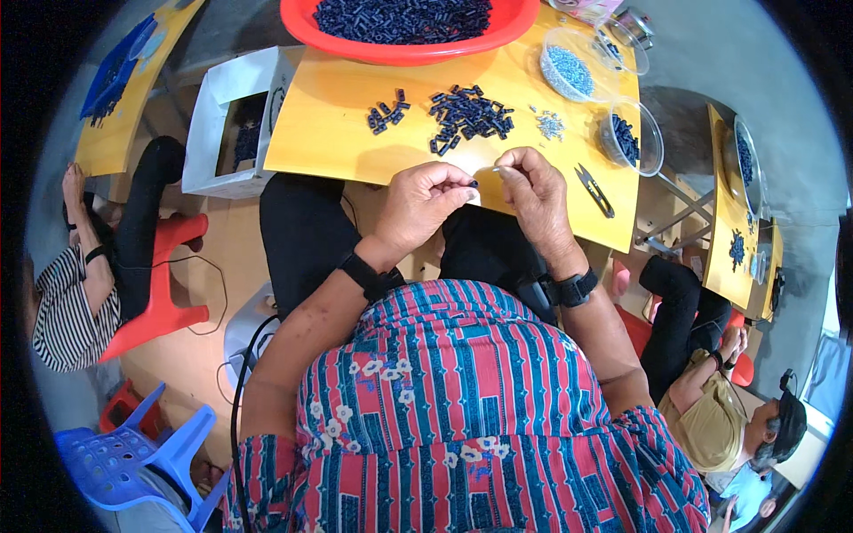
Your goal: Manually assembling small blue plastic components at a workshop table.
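From where I stand, any print on the white box to the left of the yellow table is too small to make out. The left hand has its thumb and fingertips pinched on a small dark piece, which peeks out at the tips, by the table's near edge. The right hand is just beside it, fingers bent, thumb and forefinger drawn close; something pale shows at their tips, but I cannot tell whether they grip anything. Beyond the hands lies a heap of dark pieces, with a smaller cluster to its left and silvery beads to its right. Black snips lie to the right of the right hand, near a clear tub, and a red basin of more dark pieces stands at the far side
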The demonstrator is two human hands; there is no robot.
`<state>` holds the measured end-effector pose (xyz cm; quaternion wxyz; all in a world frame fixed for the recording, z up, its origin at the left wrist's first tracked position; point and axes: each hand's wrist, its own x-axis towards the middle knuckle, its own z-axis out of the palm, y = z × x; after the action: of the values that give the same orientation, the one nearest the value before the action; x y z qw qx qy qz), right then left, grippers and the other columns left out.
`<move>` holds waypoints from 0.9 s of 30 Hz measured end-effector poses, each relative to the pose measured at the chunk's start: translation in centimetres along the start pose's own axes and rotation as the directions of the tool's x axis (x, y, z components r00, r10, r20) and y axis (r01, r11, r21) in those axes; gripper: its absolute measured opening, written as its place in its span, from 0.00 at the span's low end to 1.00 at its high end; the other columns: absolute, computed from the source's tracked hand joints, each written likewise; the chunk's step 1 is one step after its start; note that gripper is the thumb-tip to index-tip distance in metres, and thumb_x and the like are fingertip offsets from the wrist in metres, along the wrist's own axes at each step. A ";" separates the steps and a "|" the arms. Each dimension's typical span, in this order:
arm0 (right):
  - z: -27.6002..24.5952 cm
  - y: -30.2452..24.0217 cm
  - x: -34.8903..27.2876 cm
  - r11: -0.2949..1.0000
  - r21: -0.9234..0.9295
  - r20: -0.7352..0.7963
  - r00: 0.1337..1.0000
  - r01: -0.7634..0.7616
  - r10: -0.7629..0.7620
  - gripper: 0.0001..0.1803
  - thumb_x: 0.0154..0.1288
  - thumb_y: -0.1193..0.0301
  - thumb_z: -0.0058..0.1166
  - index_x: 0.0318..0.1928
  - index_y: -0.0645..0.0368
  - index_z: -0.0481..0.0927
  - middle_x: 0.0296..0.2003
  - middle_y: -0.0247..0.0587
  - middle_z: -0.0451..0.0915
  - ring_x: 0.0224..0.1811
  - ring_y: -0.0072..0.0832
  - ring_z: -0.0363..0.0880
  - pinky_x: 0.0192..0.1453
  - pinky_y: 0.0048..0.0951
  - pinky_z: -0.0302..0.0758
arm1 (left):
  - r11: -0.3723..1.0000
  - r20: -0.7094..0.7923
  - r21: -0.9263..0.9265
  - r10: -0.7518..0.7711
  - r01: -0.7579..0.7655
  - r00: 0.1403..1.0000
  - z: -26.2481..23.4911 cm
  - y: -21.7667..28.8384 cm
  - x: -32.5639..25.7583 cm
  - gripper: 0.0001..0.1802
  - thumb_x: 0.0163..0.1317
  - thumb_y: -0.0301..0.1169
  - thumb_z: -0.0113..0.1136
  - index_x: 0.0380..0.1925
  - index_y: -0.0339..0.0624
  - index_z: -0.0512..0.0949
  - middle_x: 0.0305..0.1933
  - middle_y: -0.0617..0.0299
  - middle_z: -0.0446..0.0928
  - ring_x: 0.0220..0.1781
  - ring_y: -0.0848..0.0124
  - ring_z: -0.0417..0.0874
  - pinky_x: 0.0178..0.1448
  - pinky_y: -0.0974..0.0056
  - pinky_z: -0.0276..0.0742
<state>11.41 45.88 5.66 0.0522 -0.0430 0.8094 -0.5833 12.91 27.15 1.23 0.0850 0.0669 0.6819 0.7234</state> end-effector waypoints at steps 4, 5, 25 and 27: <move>0.8 0.1 -0.4 1.000 -0.012 0.037 0.999 0.025 -0.025 0.02 0.71 0.76 0.50 0.40 0.60 0.75 0.23 0.24 0.69 0.23 0.11 0.64 0.26 0.15 0.63 | 0.999 0.007 -0.046 -0.007 0.007 1.000 0.2 -0.1 -0.6 0.06 0.62 0.23 0.64 0.38 0.34 0.82 0.35 0.66 0.83 0.38 0.81 0.80 0.45 0.75 0.77; 0.9 -0.3 -0.5 1.000 -0.011 0.039 0.999 0.010 -0.009 0.03 0.70 0.76 0.50 0.39 0.62 0.76 0.25 0.28 0.72 0.25 0.14 0.68 0.29 0.18 0.68 | 0.997 0.004 -0.072 -0.007 0.007 1.000 0.3 0.0 -0.8 0.06 0.63 0.24 0.64 0.39 0.34 0.82 0.35 0.66 0.83 0.38 0.81 0.80 0.45 0.75 0.77; 1.2 -0.6 -1.0 0.934 0.338 0.191 0.980 -0.117 0.054 0.03 0.72 0.76 0.46 0.41 0.62 0.73 0.26 0.32 0.75 0.28 0.18 0.75 0.34 0.20 0.73 | 0.984 0.036 -0.175 -0.004 0.011 0.999 0.3 0.0 -1.6 0.07 0.64 0.23 0.62 0.42 0.34 0.81 0.39 0.65 0.82 0.41 0.81 0.79 0.49 0.74 0.76; 1.0 -0.2 -0.9 0.909 0.395 0.202 0.978 -0.132 0.054 0.03 0.74 0.75 0.48 0.44 0.60 0.73 0.34 0.33 0.77 0.32 0.18 0.76 0.38 0.21 0.75 | 0.977 0.036 -0.211 0.003 0.004 0.999 0.4 0.1 -1.5 0.07 0.65 0.23 0.62 0.42 0.34 0.81 0.39 0.65 0.82 0.41 0.80 0.79 0.49 0.74 0.76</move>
<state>12.47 44.98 5.61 0.1635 -0.0470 0.6631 -0.7289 14.42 27.26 1.39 0.1042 0.0704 0.5996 0.7904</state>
